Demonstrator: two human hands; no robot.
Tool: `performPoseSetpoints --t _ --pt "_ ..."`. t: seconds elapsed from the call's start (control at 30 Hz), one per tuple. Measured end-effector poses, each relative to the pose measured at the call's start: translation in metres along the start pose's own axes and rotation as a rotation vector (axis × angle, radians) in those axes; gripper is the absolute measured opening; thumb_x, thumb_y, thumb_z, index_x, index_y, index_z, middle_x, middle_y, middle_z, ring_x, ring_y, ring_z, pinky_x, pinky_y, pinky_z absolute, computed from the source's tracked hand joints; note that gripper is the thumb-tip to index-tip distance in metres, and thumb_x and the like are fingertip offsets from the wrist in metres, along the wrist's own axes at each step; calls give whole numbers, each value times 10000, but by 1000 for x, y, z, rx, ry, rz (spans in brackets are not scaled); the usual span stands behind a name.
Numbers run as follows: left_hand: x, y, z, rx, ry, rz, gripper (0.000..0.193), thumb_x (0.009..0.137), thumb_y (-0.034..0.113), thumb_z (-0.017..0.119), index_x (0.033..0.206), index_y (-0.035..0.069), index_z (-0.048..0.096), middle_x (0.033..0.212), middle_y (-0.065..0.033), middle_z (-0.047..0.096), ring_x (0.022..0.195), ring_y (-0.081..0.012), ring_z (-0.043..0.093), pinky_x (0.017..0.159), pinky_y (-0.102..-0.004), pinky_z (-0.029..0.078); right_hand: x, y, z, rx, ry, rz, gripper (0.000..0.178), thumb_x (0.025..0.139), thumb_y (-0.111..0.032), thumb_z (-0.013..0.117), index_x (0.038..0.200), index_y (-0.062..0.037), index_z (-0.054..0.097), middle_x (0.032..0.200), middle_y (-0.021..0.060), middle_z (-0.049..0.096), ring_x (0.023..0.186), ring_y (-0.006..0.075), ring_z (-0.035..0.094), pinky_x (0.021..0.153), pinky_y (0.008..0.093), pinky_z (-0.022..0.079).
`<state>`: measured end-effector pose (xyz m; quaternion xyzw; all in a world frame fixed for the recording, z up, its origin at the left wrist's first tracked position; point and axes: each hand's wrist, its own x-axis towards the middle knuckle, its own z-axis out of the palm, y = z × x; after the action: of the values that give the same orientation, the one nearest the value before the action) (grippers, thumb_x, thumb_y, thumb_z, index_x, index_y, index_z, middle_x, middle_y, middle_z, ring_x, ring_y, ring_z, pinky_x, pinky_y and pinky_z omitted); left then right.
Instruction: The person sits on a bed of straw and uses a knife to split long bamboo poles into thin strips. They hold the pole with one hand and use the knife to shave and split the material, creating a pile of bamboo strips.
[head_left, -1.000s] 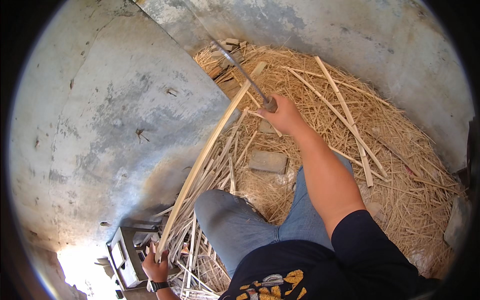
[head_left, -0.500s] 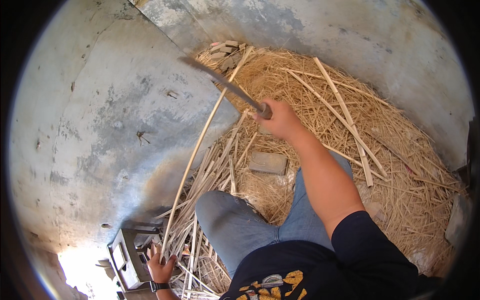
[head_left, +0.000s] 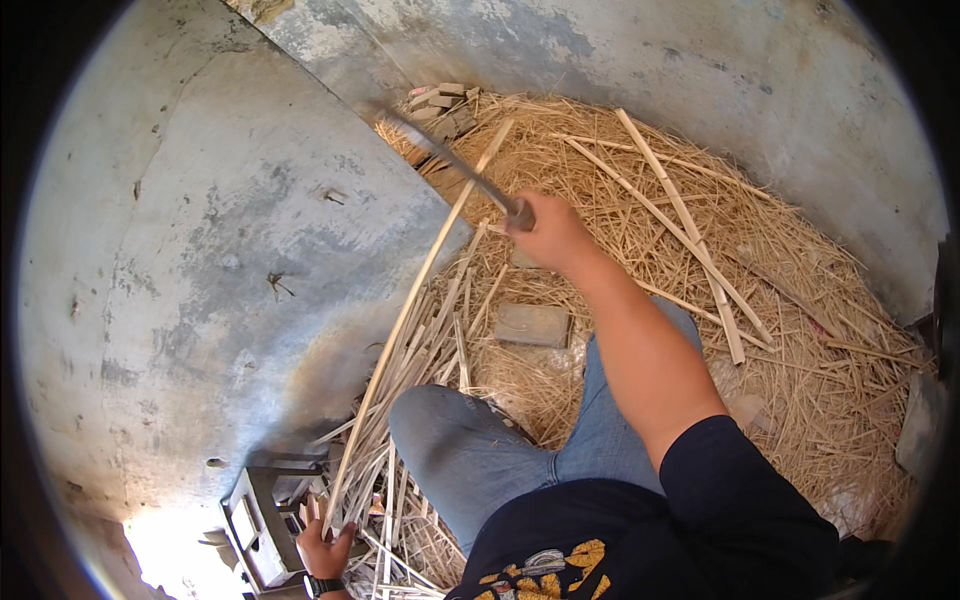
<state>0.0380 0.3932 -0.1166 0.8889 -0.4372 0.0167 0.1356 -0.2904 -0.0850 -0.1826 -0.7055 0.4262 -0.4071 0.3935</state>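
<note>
My right hand [head_left: 548, 232] is closed around the handle of a long-bladed knife [head_left: 468, 175], whose blade points to the far left and is blurred toward its tip. The blade crosses over the far part of a long, pale strip of split bamboo or wood [head_left: 418, 278]. That strip slants from the far middle down to the lower left, where my left hand [head_left: 325, 552] grips its near end between thumb and fingers. Whether the blade touches the strip I cannot tell.
Cut strips [head_left: 405, 370] lie piled beside my left knee. A brick [head_left: 533, 325] sits between my legs on straw-like shavings [head_left: 800, 280]. Long strips [head_left: 672, 200] cross at the right. Grey walls [head_left: 220, 250] stand left and ahead; a metal frame [head_left: 262, 530] is by my left hand.
The strip's far end has shifted slightly right and nearer. My right hand and knife have moved a little leftward. My left hand has slipped slightly lower, still holding the strip.
</note>
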Motion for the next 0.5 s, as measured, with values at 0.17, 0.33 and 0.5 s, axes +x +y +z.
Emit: performPoseSetpoints --t 0.17,0.33,0.5 --pt "8 1 8 -4 -33 25 339 668 208 856 760 -27 630 599 -149 598 522 -209 545 531 -379 426 -19 -14 24 -294 -233 -436 164 815 -155 718 951 -94 649 903 122 716 839 288 701 762 413 547" --pt "6 9 3 21 -24 52 346 665 200 860 773 -37 632 613 -157 601 522 -272 523 538 -401 421 -4 2 5 -105 -89 -91 164 800 -142 709 950 -96 661 879 130 711 842 308 698 764 406 547" --pt "9 -9 19 -42 -25 103 359 663 228 865 729 -22 616 541 -74 487 497 -190 424 484 -364 341 -5 5 15 38 -62 -46 160 821 -146 703 971 -102 667 883 115 719 848 290 705 772 410 545"
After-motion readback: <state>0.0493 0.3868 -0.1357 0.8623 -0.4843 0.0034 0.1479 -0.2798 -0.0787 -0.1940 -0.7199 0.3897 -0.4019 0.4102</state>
